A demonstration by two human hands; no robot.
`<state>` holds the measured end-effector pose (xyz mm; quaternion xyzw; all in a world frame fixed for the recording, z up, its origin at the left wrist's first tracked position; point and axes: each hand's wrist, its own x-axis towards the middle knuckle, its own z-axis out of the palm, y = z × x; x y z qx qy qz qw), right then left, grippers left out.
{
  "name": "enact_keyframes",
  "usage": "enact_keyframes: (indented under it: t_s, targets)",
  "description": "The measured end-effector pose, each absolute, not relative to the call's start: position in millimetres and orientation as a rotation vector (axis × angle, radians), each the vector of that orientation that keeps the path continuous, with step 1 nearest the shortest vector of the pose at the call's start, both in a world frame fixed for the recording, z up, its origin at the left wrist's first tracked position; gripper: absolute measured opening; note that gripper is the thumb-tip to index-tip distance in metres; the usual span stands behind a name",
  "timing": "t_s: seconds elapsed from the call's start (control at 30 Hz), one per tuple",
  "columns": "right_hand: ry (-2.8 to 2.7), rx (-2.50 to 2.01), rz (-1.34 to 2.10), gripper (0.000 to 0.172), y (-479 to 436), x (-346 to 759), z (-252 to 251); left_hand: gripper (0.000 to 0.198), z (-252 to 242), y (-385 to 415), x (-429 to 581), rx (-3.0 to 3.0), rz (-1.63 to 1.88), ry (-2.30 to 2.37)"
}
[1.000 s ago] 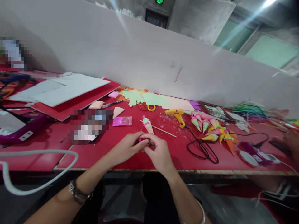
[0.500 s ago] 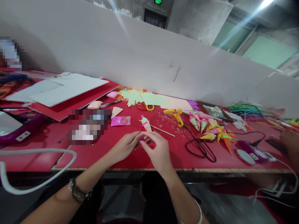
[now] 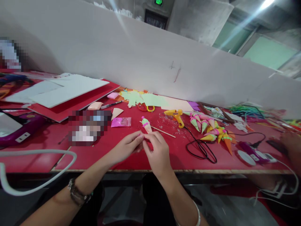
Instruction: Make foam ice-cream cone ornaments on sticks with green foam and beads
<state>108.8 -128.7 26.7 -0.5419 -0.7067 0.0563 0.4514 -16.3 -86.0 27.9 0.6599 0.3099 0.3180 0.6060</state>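
My left hand (image 3: pixel 125 147) and my right hand (image 3: pixel 157 150) meet over the red table (image 3: pixel 98 157), fingertips pinched together on a small pink piece that is barely visible between them. Just behind my fingers lies a small paper cone (image 3: pixel 147 124) with a green and pink top, resting beside a thin wooden stick (image 3: pixel 162 131). A yellow glue gun (image 3: pixel 176 115) lies farther right with its black cord (image 3: pixel 202 150) looping toward the table edge.
A pile of coloured cones (image 3: pixel 211 128) sits at the right. Scissors (image 3: pixel 147 107), green paper cut-outs (image 3: pixel 143 99), a pink packet (image 3: pixel 121 122) and white boards (image 3: pixel 63 88) lie behind. Another person's hand (image 3: pixel 290 141) is at the far right. A white partition (image 3: pixel 141 53) backs the table.
My two hands have shifted slightly and drawn closer, the pink piece now almost hidden between the fingertips. Nothing else on the table has moved.
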Motion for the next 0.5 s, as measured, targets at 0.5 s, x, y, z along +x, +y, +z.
enact_keyframes:
  t_s: [0.5]
  targets:
    - [-0.85, -1.003, 0.997, 0.018, -115.4, 118.9, 26.5, 0.01, 36.5, -66.4, -35.7, 1.114, 1.053, 0.659]
